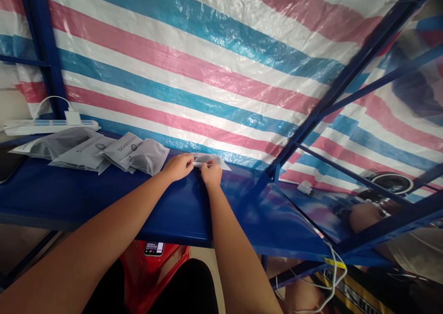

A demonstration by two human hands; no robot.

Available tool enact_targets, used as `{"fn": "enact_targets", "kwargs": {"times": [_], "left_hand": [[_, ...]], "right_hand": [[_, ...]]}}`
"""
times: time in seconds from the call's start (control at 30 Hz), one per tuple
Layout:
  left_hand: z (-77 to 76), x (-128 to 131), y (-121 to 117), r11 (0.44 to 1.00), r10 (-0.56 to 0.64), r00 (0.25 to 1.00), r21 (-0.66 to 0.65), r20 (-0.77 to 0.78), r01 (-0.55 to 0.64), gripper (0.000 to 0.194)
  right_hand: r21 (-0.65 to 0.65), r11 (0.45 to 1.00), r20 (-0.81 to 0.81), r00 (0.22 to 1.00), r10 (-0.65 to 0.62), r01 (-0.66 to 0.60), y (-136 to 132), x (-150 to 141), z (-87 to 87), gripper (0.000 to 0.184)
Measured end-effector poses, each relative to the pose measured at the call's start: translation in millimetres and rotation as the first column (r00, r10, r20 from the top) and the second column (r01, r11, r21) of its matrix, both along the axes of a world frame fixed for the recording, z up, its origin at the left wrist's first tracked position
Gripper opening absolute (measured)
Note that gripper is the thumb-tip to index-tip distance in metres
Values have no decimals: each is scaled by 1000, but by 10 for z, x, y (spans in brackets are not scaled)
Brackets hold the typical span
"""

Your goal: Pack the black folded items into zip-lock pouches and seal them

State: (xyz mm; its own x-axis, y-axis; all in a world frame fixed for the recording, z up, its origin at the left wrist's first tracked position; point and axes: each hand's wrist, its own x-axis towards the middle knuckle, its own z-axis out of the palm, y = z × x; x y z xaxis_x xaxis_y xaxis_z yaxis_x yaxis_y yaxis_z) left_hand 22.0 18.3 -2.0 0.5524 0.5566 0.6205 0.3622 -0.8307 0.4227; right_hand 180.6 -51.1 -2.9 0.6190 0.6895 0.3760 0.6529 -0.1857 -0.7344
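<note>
At the back of the blue metal shelf, a frosted plastic pouch lies between my hands. My left hand pinches the pouch's near edge at its left side, fingers closed. My right hand is closed on the same edge a little to the right, thumb and fingertips together. What the pouch contains is hidden. Just left of my left hand sits a filled frosted pouch. Beyond it, several similar pouches with dark printing, among them a printed pouch, lie in an overlapping row.
A white power strip with a plugged-in charger lies at the back left. Striped plastic sheeting hangs behind the blue shelf. A blue frame post slants up on the right. Below, a phone rests on a red stool. Another person's arm shows at right.
</note>
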Motion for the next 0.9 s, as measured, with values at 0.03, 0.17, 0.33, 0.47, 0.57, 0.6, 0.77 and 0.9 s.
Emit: {"fn": "enact_targets", "kwargs": {"times": [0.03, 0.17, 0.33, 0.47, 0.57, 0.6, 0.77, 0.9], "left_hand": [[-3, 0, 1, 1000, -1, 1000, 1, 0, 1, 10], [-11, -1, 4, 1000, -2, 1000, -5, -4, 2, 9], [-20, 2, 17, 1000, -8, 1000, -14, -3, 8, 8], [-23, 4, 23, 1000, -6, 1000, -14, -11, 6, 7], [-19, 2, 18, 1000, 0, 1000, -9, -21, 0, 8], [-16, 1, 15, 1000, 2, 1000, -9, -24, -3, 8], [-9, 1, 7, 1000, 6, 999, -15, -34, -7, 8], [-3, 2, 3, 1000, 7, 999, -19, -36, -8, 8]], "right_hand": [[1, 1000, -10, 1000, 6, -6, 1, 2, -2, 13], [-2, 1000, -32, 999, 13, -13, 5, 6, -6, 14], [-18, 1000, -25, 1000, -1, 0, -3, -12, 15, 14], [-28, 1000, -22, 1000, -12, 11, -17, -31, 36, 14], [-37, 999, -23, 1000, -15, 14, -19, -33, 40, 15], [-40, 999, -23, 1000, -13, 12, -17, -31, 40, 15], [-36, 999, -14, 1000, -3, 3, -6, -18, 25, 16], [-29, 1000, -14, 1000, -3, 2, 8, -7, 7, 17]]}}
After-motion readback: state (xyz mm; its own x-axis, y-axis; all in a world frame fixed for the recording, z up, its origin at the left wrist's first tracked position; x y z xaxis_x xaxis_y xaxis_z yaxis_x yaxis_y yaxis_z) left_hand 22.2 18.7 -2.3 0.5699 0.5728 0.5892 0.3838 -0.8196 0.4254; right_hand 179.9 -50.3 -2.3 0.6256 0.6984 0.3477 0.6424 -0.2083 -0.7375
